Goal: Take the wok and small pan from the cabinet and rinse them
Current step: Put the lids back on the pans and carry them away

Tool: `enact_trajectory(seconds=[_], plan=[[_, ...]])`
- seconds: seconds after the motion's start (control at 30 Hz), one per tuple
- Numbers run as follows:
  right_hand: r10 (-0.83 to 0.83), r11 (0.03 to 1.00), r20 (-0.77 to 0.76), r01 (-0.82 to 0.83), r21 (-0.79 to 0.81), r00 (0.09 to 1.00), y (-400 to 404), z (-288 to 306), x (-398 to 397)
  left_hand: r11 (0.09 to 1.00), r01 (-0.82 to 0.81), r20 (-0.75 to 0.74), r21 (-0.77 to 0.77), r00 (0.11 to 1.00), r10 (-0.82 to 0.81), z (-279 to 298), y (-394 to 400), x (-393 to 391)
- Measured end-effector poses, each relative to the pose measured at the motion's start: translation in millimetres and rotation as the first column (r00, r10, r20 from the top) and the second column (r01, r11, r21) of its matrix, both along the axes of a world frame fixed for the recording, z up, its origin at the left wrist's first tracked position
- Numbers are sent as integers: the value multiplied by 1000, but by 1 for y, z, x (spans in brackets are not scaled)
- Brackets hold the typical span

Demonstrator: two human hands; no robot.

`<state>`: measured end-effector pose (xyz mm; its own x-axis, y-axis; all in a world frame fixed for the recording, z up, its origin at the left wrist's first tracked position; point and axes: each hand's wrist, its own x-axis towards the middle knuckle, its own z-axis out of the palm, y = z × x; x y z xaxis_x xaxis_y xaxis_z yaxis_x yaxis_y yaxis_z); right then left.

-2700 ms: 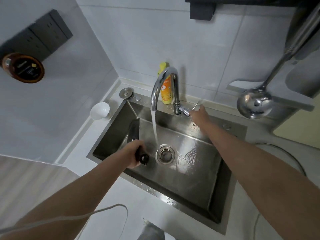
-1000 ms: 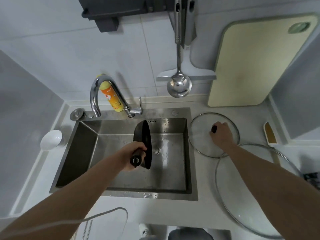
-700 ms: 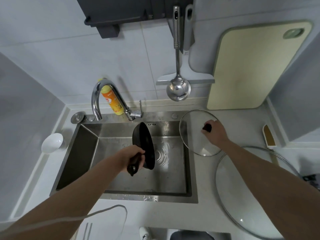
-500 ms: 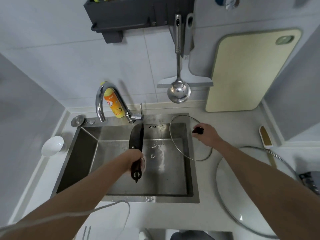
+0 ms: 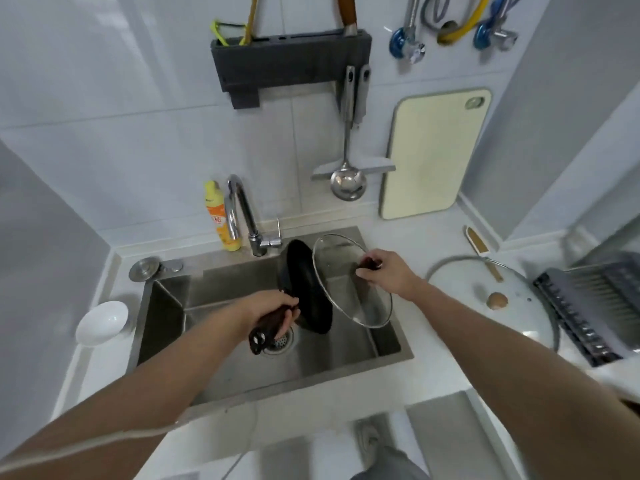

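My left hand [image 5: 273, 311] grips the dark handle of the small black pan [image 5: 308, 289], which hangs tilted on edge over the steel sink [image 5: 166, 306]. My right hand [image 5: 388, 271] holds a small glass lid [image 5: 349, 292] by its dark knob, tilted and just to the right of the pan, over the sink. The tap [image 5: 239, 209] stands behind them with no water running. The wok is not in view; a large glass lid [image 5: 512, 299] lies on the counter to the right.
A white bowl [image 5: 102, 322] sits left of the sink, a sink plug [image 5: 145, 268] at its back left corner. A yellow soap bottle [image 5: 218, 216] stands by the tap. A ladle [image 5: 348, 181] and cutting board [image 5: 433, 154] are at the wall, a dish rack [image 5: 595, 306] at far right.
The tap was running, then shut off. My right hand took the small glass lid off the counter and carried it left over the sink, beside the pan. The pan stays on edge in my left hand.
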<state>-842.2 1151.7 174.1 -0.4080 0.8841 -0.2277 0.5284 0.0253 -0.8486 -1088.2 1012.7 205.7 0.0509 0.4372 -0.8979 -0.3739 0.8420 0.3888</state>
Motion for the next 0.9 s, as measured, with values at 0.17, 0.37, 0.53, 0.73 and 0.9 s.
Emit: enact_trajectory(seconds=[0.17, 0.37, 0.53, 0.73, 0.9], plan=[[-127, 988, 95, 117, 102, 987, -56, 54, 35, 967, 228, 263, 117, 931, -251, 33, -30, 27], [-407, 904, 175, 369, 214, 896, -134, 110, 145, 816, 485, 389, 314, 719, -577, 54, -58, 138], [-642, 760, 263, 555, 337, 720, -226, 150, 269, 638, 649, 373, 414, 518, -770, 78, -95, 257], [-803, 595, 291, 711, 373, 520, -387, 186, 420, 407, 794, 303, 451, 293, -907, 109, -181, 417], [-910, 402, 263, 840, 365, 321, -547, 192, 536, 214, 847, 344, 486, 40, -938, 106, -291, 553]])
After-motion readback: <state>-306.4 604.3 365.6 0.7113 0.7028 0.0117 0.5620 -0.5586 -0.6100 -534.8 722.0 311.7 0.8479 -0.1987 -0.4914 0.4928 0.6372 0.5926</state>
